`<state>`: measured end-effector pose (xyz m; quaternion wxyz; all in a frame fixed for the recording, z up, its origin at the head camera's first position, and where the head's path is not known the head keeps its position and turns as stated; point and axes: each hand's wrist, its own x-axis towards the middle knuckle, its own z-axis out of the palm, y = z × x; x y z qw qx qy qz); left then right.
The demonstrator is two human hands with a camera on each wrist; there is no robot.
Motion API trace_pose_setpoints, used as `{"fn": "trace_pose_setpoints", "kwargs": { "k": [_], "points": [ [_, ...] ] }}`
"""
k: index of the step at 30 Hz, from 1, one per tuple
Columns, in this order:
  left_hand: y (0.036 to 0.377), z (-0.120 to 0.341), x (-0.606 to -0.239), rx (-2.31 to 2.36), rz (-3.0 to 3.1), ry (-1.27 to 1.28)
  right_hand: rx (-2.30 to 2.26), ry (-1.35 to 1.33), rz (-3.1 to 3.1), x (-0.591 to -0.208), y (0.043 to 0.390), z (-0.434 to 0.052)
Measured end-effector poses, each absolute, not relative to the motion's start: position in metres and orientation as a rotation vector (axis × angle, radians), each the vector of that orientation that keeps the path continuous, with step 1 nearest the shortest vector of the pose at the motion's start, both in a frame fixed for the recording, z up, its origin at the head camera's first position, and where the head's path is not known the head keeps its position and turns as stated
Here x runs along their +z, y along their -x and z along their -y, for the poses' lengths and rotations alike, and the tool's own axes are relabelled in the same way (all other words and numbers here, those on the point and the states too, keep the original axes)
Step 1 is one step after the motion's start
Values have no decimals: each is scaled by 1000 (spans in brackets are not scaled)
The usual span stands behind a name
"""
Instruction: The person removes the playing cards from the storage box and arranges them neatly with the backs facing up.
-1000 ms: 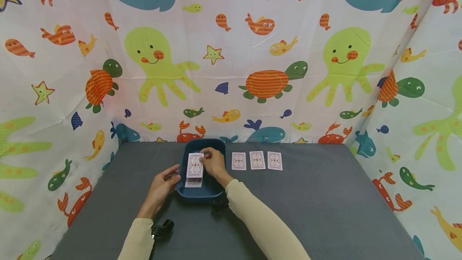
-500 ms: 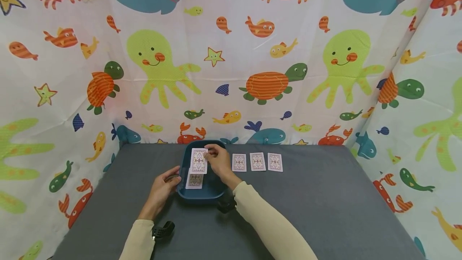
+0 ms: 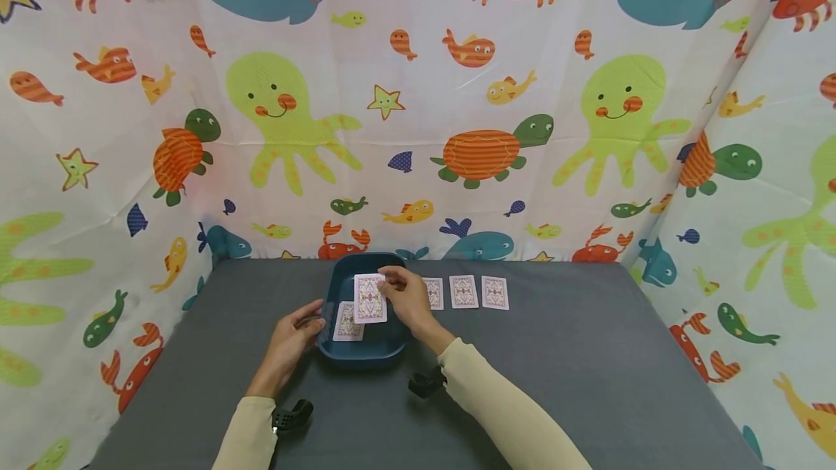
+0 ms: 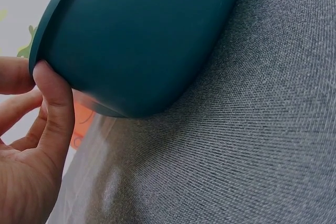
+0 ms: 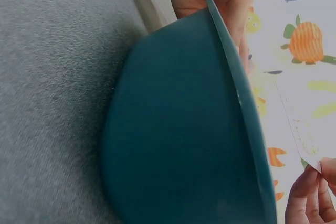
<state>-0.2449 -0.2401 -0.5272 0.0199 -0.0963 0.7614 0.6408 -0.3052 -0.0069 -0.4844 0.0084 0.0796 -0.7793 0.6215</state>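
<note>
A dark blue-green plastic tub [image 3: 363,364] stands on the table. My left hand [image 3: 287,347] pinches its left rim, with the thumb [image 4: 56,103] on the outer wall in the left wrist view. Above the tub, my right hand [image 3: 408,303] holds a playing card [image 3: 369,299] between thumb and fingers, patterned back showing in the head view. In the right wrist view that card [image 5: 300,129] is seen nearly edge-on, raised over the rim. Another playing card [image 3: 345,328] lies face down inside the tub, partly hidden behind the held one.
Three face-down cards form a row right of the tub: a left card [image 3: 435,294] partly covered by my right hand, a middle card [image 3: 464,291] and a right card [image 3: 495,292]. Grey cloth covers the table [image 3: 562,361]. A sea-animal curtain [image 3: 398,187] hangs behind.
The right hand has moved right with the held card, now uncovering more of the card in the tub and overlapping the row's left card. The left hand stays at the rim.
</note>
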Motion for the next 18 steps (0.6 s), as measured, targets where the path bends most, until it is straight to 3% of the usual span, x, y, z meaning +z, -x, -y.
{"fn": "trace_pose_setpoints", "kwargs": {
  "k": [18],
  "points": [
    [246,240,-527,1993,-2352,301,2017,-259,2306,-480,301,-44]
  ]
}}
